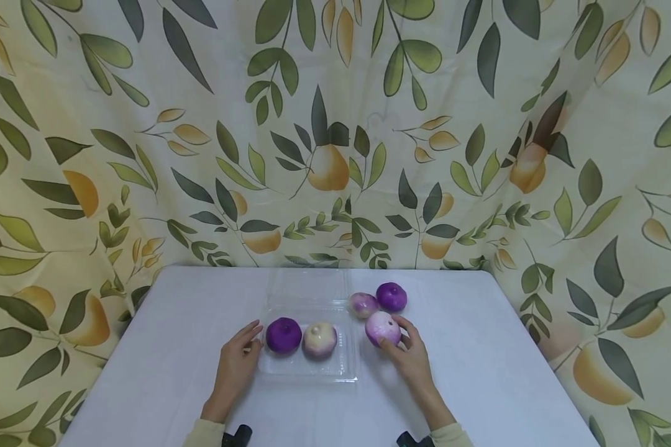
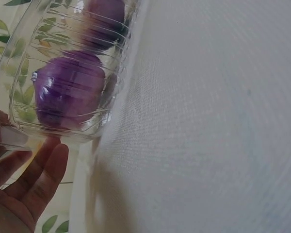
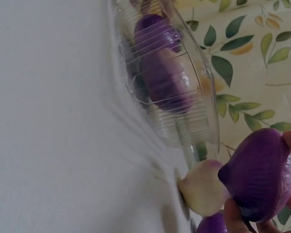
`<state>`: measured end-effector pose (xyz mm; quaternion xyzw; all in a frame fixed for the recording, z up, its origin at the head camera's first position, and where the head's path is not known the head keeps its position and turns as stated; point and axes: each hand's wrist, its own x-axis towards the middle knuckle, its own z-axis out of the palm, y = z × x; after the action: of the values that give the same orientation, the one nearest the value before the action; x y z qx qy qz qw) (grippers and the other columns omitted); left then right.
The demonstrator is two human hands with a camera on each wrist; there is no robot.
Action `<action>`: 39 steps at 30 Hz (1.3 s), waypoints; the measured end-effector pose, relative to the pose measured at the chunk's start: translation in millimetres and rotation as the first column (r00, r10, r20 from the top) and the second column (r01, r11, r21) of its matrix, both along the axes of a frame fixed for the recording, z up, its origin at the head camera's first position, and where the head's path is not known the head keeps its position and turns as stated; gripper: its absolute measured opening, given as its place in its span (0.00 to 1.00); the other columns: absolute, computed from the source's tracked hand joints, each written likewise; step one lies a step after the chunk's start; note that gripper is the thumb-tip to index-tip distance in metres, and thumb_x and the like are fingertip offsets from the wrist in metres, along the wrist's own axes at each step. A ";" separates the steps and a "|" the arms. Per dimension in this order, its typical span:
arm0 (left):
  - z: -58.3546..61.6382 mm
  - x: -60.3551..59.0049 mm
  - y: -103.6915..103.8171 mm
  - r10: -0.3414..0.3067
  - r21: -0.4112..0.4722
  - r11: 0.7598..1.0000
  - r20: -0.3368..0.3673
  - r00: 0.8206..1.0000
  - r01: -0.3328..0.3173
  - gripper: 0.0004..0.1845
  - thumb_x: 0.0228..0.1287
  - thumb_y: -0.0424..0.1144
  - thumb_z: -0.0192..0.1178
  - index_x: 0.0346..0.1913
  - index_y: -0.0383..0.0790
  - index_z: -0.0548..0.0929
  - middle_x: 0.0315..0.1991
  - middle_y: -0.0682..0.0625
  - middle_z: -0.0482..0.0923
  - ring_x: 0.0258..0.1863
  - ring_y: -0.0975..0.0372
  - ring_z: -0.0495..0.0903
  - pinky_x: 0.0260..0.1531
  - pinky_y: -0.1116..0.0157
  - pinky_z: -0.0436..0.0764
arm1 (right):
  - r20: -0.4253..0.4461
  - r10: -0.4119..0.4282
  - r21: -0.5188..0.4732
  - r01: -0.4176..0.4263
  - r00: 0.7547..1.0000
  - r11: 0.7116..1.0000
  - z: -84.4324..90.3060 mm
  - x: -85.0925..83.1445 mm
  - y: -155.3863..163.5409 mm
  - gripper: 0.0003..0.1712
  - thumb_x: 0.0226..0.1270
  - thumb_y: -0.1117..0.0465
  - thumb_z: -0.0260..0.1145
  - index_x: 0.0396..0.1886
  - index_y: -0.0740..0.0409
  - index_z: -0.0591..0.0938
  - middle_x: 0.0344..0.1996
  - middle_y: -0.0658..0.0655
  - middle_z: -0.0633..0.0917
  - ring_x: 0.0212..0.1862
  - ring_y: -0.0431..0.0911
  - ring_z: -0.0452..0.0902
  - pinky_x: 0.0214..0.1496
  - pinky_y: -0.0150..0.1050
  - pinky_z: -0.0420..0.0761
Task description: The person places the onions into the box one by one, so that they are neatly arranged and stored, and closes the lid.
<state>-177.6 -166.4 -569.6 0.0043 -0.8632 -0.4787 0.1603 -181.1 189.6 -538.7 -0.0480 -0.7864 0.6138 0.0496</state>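
From the head cam, the left hand [image 1: 236, 365] rests on the white worktop [image 1: 168, 347] with fingers pretty much straight, fingertips touching the left edge of the clear plastic clamshell tray [image 1: 335, 371], grip loose and holding nothing. Inside the tray sit a dark purple onion [image 1: 283, 335] and a pale cream-purple one [image 1: 320, 339] side by side. The right hand [image 1: 410, 357] has its grip curled round a pale purple onion [image 1: 381, 326] just right of the tray; two more onions [image 1: 378, 300] sit just behind it. Left wrist cam: fingers [image 2: 43, 167] flat against the tray wall [image 2: 111, 82], purple onion [image 2: 68, 92] behind it. Right wrist cam: fingertips pinching the purple onion [image 3: 261, 174], the tray [image 3: 194, 97] close by.
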 end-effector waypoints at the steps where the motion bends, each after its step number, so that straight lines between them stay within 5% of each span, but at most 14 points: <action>1: -0.1 0.3 -0.1 0.000 -0.001 1.000 -0.001 1.000 0.000 0.18 0.65 0.30 0.58 0.57 0.37 0.83 0.62 0.50 0.79 0.41 0.60 0.85 0.40 0.70 0.84 | 0.000 0.003 -0.007 -0.003 1.000 1.000 2.0 0.8 -1.0 0.35 0.61 0.61 0.70 0.68 0.53 0.70 0.70 0.59 0.67 0.66 0.60 0.68 0.57 0.33 0.76; 9: -1.5 1.3 0.4 0.007 -0.001 1.000 -0.041 0.999 -0.007 0.18 0.63 0.29 0.59 0.56 0.35 0.83 0.61 0.48 0.80 0.38 0.62 0.85 0.38 0.71 0.84 | -0.010 0.025 -0.065 -0.025 1.000 0.998 12.5 7.4 -8.0 0.36 0.62 0.61 0.70 0.69 0.53 0.69 0.71 0.57 0.66 0.65 0.55 0.68 0.51 0.21 0.75; 21: -4.6 3.4 3.6 0.003 -0.014 1.000 -0.072 0.997 -0.004 0.18 0.62 0.27 0.59 0.55 0.33 0.84 0.60 0.46 0.81 0.39 0.64 0.83 0.38 0.70 0.84 | -0.063 0.040 -0.029 -0.042 0.997 0.999 20.7 17.4 -15.8 0.35 0.60 0.61 0.71 0.67 0.51 0.70 0.69 0.56 0.68 0.65 0.56 0.69 0.55 0.25 0.77; 31: -2.4 1.9 3.3 0.003 -0.002 1.000 0.005 1.000 -0.003 0.18 0.64 0.30 0.59 0.57 0.37 0.83 0.62 0.50 0.79 0.40 0.63 0.84 0.39 0.70 0.84 | -0.073 0.079 -0.095 -0.086 0.994 0.992 24.9 16.7 -26.1 0.35 0.60 0.66 0.70 0.67 0.55 0.70 0.69 0.58 0.68 0.63 0.54 0.69 0.53 0.24 0.78; 39: -1.9 0.4 2.3 0.015 -0.017 1.000 -0.053 0.998 -0.016 0.18 0.62 0.28 0.60 0.55 0.35 0.84 0.60 0.47 0.81 0.38 0.63 0.84 0.38 0.70 0.84 | -0.078 0.103 -0.128 -0.113 0.992 0.985 25.7 18.8 -35.5 0.37 0.59 0.66 0.70 0.68 0.55 0.69 0.69 0.58 0.68 0.62 0.48 0.70 0.55 0.26 0.78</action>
<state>-177.3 -164.1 -571.5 -0.0032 -0.8627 -0.4699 0.1867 -162.3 154.1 -513.0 0.0133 -0.7432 0.6677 0.0406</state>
